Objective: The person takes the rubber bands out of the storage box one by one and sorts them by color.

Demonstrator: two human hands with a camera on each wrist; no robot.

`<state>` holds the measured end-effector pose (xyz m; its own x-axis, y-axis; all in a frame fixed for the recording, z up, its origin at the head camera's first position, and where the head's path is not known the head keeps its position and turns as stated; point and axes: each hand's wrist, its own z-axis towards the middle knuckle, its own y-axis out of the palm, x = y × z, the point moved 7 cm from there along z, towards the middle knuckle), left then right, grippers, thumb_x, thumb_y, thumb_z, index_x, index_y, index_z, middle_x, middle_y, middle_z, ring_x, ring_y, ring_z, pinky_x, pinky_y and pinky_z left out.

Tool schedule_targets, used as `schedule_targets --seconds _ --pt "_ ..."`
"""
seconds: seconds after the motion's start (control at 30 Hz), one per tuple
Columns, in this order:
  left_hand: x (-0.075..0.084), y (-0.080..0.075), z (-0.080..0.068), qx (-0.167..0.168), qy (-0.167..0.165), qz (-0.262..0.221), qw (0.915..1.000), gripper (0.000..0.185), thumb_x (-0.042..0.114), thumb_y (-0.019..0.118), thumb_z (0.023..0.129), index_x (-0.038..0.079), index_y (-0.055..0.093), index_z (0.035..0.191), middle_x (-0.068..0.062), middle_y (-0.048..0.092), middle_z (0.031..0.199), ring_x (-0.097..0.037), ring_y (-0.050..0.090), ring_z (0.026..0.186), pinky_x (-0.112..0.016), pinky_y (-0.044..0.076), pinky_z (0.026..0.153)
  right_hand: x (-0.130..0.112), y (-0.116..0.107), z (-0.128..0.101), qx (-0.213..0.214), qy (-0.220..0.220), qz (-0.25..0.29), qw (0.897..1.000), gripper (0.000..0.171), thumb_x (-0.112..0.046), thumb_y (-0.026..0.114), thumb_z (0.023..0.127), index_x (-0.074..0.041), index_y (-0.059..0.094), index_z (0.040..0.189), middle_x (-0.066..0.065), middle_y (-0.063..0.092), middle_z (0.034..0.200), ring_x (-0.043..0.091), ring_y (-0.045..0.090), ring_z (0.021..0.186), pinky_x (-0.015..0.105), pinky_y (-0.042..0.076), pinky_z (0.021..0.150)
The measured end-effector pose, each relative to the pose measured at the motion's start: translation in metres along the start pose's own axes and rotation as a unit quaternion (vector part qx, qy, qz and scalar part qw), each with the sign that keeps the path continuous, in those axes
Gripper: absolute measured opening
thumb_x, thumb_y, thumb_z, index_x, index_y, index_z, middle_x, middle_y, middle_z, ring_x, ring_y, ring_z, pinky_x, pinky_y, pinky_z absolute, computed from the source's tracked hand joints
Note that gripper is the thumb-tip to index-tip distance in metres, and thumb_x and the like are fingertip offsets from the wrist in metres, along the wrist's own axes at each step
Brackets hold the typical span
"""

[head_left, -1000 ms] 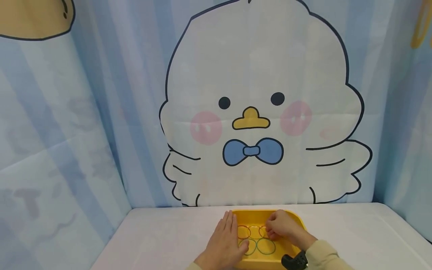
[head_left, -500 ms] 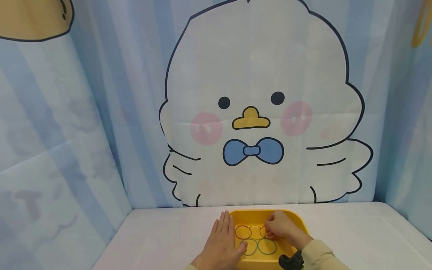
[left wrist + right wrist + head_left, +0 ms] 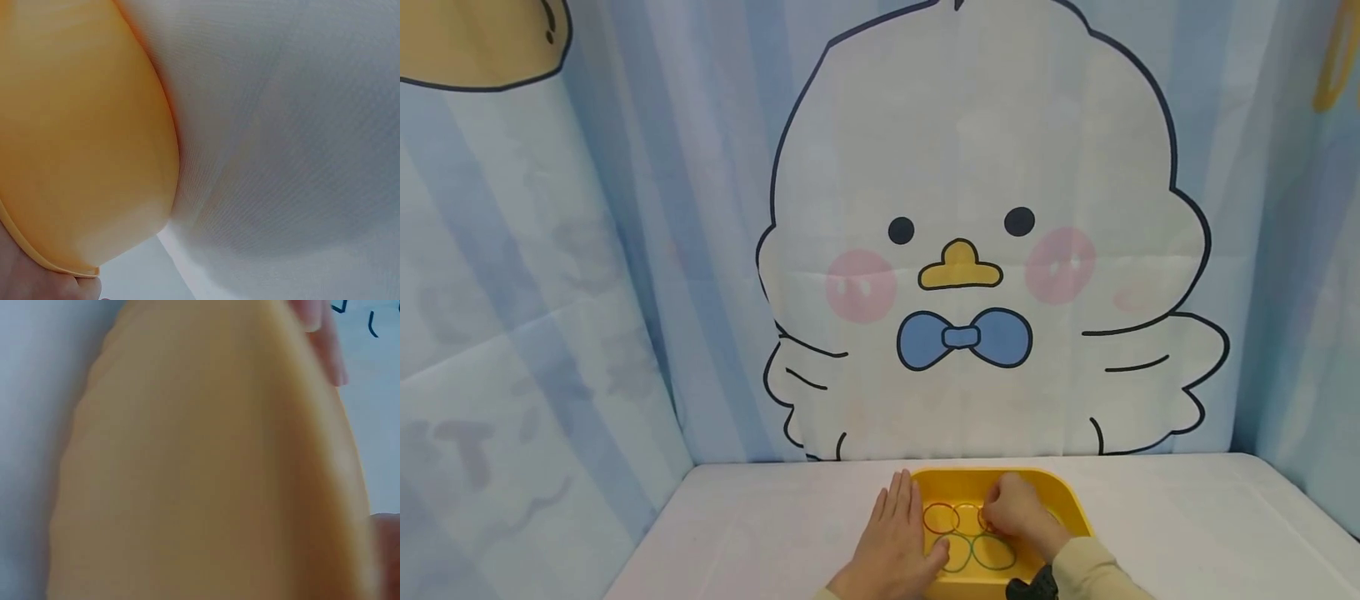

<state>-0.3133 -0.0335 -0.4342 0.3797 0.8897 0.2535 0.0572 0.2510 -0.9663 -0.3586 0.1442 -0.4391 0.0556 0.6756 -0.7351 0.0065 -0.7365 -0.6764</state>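
A yellow tray (image 3: 966,587) stands near the front of the table, with several thin coloured rubber bands laid inside it. A red rubber band (image 3: 925,518) lies at the left, and a yellow band is in the middle of that row. Below are two green rubber bands (image 3: 1015,552). My left hand (image 3: 891,533) rests along the tray's left side, fingers straight, thumb over the rim. My right hand (image 3: 1018,510) has curled fingers inside the tray and pinches at a red band, whose right part they hide. The left wrist view shows the tray's outer wall (image 3: 94,137) close up.
A white table (image 3: 760,525) extends on both sides of the tray. Behind it hangs a pale blue curtain (image 3: 715,292) printed with a white bird. Dark wrist gear (image 3: 1033,583) sits at my right sleeve (image 3: 1093,571), over the tray's front right.
My right hand shifts slightly left, its wrist lower over the tray's right front, and keeps its curled fingers at the red band. My left hand stays at the tray's left side.
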Motion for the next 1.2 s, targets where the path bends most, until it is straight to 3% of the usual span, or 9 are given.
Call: schedule_targets --seconds 0.33,0.8,1.1,1.2 --pt "0.0035 -0.0025 -0.0011 0.001 0.000 0.014 0.9999 0.086 0.057 0.040 0.094 -0.003 0.026 0.154 -0.019 0.017 0.165 -0.030 0.019 0.153 -0.050 0.021 0.123 -0.0027 0.0015 -0.0038 0.050 -0.041 -0.033 0.997 0.020 0.000 0.074 0.066 -0.008 0.057 0.058 0.001 0.053 0.057 0.014 0.049 0.054 0.023 0.040 0.048" --pt "0.0025 -0.0002 -0.0004 0.010 0.000 0.015 0.9998 0.084 0.056 0.040 0.094 -0.003 0.028 0.153 -0.019 0.018 0.165 -0.031 0.019 0.153 -0.050 0.021 0.123 -0.0063 0.0035 -0.0025 0.057 -0.046 -0.064 0.995 0.028 0.003 0.064 0.068 -0.012 0.050 0.049 -0.004 0.041 0.046 0.010 0.040 0.043 0.019 0.029 0.044" --pt "0.0013 0.0013 0.0018 -0.008 -0.011 0.016 0.9998 0.086 0.058 0.040 0.093 -0.002 0.027 0.154 -0.018 0.017 0.165 -0.030 0.018 0.154 -0.050 0.020 0.124 -0.0071 0.0059 -0.0025 0.055 -0.034 -0.071 0.995 0.036 0.006 0.063 0.069 -0.015 0.042 0.048 -0.005 0.034 0.046 0.009 0.033 0.042 0.019 0.027 0.043" --pt "0.0010 0.0022 0.0027 -0.013 -0.018 0.017 0.9996 0.087 0.059 0.040 0.093 -0.001 0.027 0.154 -0.017 0.016 0.166 -0.029 0.018 0.154 -0.049 0.020 0.124 -0.0078 0.0079 -0.0027 0.057 -0.041 -0.081 0.994 0.035 0.006 0.064 0.070 -0.014 0.045 0.049 -0.004 0.038 0.047 0.010 0.036 0.043 0.019 0.029 0.043"
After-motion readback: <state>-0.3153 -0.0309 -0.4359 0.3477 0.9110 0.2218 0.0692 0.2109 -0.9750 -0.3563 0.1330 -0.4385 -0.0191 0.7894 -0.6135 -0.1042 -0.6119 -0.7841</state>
